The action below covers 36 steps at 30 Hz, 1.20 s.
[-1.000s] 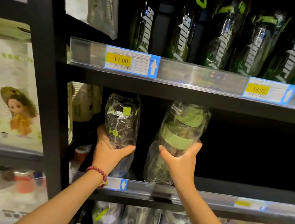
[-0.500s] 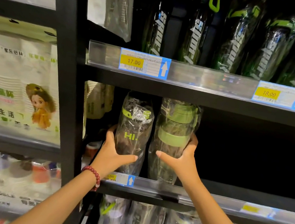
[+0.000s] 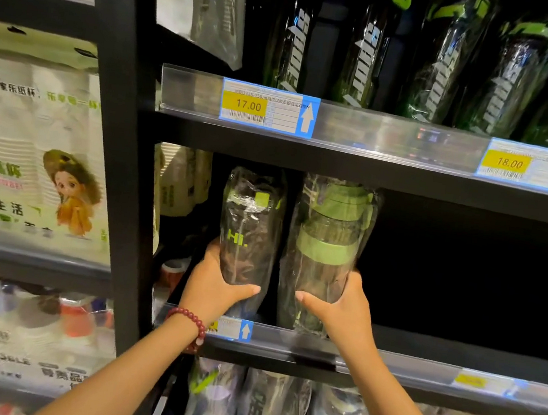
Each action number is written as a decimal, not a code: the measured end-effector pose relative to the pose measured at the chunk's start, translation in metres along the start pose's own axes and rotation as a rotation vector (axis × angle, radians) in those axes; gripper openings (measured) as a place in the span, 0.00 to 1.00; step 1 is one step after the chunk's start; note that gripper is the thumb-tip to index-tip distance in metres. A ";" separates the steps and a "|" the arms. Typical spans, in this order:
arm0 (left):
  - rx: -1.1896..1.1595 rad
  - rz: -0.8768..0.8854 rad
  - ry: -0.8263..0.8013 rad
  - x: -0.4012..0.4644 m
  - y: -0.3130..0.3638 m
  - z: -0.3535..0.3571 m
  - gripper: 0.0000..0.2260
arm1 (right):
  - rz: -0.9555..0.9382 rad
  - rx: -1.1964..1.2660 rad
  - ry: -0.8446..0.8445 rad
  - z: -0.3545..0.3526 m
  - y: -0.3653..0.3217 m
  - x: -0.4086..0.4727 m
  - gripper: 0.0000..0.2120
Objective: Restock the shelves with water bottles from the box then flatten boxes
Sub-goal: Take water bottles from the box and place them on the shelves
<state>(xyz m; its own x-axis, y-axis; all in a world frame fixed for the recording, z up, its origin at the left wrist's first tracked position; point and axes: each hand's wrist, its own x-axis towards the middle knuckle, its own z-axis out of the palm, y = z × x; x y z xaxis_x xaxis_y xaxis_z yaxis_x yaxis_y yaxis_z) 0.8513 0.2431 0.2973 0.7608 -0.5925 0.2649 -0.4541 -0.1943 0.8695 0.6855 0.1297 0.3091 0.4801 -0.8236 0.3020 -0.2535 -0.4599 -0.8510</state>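
1. I take the middle shelf (image 3: 418, 370) as my landmark: both task bottles stand upright on its left end, just behind its clear price rail.
2. My left hand (image 3: 214, 286) grips the dark "Hi." bottle (image 3: 249, 232) low on its body, thumb across the front and fingers curled round the far side; a red bead bracelet (image 3: 189, 321) sits on that wrist.
3. My right hand (image 3: 340, 305) grips the green-banded bottle (image 3: 326, 248) the same way, thumb in front and fingers wrapped round its right side.
4. The two bottles, each in a clear plastic wrap, stand just beside each other with a narrow dark gap between them; I cannot tell whether the wraps touch.
5. Right of them the middle shelf runs back into darkness.
6. Left of the "Hi." bottle, on the same level, sit pale packs of paper cups (image 3: 179, 178), close by the black upright post (image 3: 117, 153).
7. Directly above the middle shelf, the upper shelf edge (image 3: 374, 164) hangs just over the bottle caps, carrying the 17.00 price tag (image 3: 267, 108) and the 18.00 price tag (image 3: 529, 166).
8. On that upper shelf stand tall dark sport bottles (image 3: 439, 55) with green trim.
9. Below the middle shelf, more wrapped bottles (image 3: 258, 409) crowd together, partly hidden by my forearms.
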 end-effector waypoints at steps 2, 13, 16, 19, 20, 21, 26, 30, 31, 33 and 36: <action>-0.108 -0.012 -0.050 0.006 0.000 -0.005 0.30 | 0.005 0.000 0.024 0.004 0.001 0.001 0.27; 0.305 -0.068 0.047 -0.005 -0.001 0.005 0.44 | 0.070 -0.099 -0.048 0.013 0.014 0.009 0.29; 0.334 -0.052 0.094 -0.003 0.002 0.008 0.37 | 0.074 -0.134 -0.041 0.018 0.019 0.009 0.29; 0.212 -0.040 0.047 0.009 -0.002 0.005 0.28 | 0.067 -0.183 -0.017 0.019 0.020 0.013 0.27; 0.171 -0.042 0.011 0.014 -0.005 0.004 0.27 | 0.069 -0.197 -0.018 0.019 0.020 0.015 0.27; 0.142 -0.050 -0.023 0.019 -0.007 0.003 0.26 | 0.075 -0.212 -0.024 0.019 0.020 0.017 0.26; 0.062 -0.100 -0.085 0.036 -0.016 0.004 0.25 | 0.088 -0.256 -0.063 0.024 0.023 0.031 0.21; -0.106 -0.239 -0.117 0.042 -0.011 0.008 0.21 | 0.077 -0.207 -0.082 0.028 0.024 0.036 0.15; -0.153 -0.288 -0.110 0.042 -0.010 0.009 0.22 | 0.085 -0.197 -0.080 0.028 0.025 0.036 0.15; -0.196 -0.313 -0.034 0.037 -0.009 0.015 0.30 | 0.101 -0.190 -0.057 0.029 0.028 0.036 0.17; -0.120 -0.220 0.172 0.021 -0.002 0.027 0.47 | 0.090 -0.171 -0.027 0.031 0.031 0.035 0.18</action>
<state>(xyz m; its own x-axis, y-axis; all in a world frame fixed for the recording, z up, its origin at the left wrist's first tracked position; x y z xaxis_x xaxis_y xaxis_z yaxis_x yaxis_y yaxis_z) 0.8560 0.2099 0.2905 0.9067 -0.4036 0.1224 -0.2194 -0.2036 0.9541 0.7205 0.0966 0.2799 0.4705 -0.8559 0.2148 -0.4342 -0.4365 -0.7880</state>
